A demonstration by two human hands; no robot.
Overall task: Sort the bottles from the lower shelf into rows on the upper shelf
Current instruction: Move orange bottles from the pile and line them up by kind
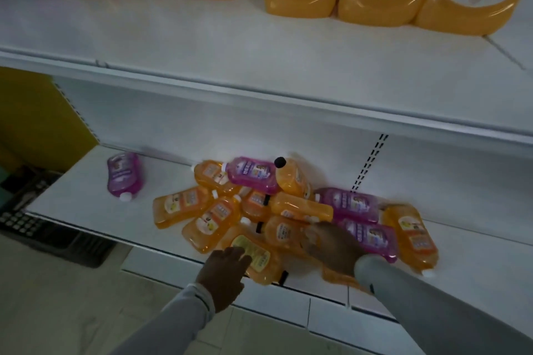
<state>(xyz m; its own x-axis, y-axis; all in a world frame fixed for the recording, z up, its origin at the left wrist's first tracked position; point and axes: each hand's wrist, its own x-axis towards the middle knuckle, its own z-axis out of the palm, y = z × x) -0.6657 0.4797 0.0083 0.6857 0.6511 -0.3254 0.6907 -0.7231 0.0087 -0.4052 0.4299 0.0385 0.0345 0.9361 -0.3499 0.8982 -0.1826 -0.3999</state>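
Left hand (223, 271) touches an orange bottle (256, 261), fingers loosely extended.

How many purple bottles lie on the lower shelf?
4: one alone at left, one atop the pile, two at the pile's right. More may be buried.

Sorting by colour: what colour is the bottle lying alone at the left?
Purple bottle, white cap; head view.
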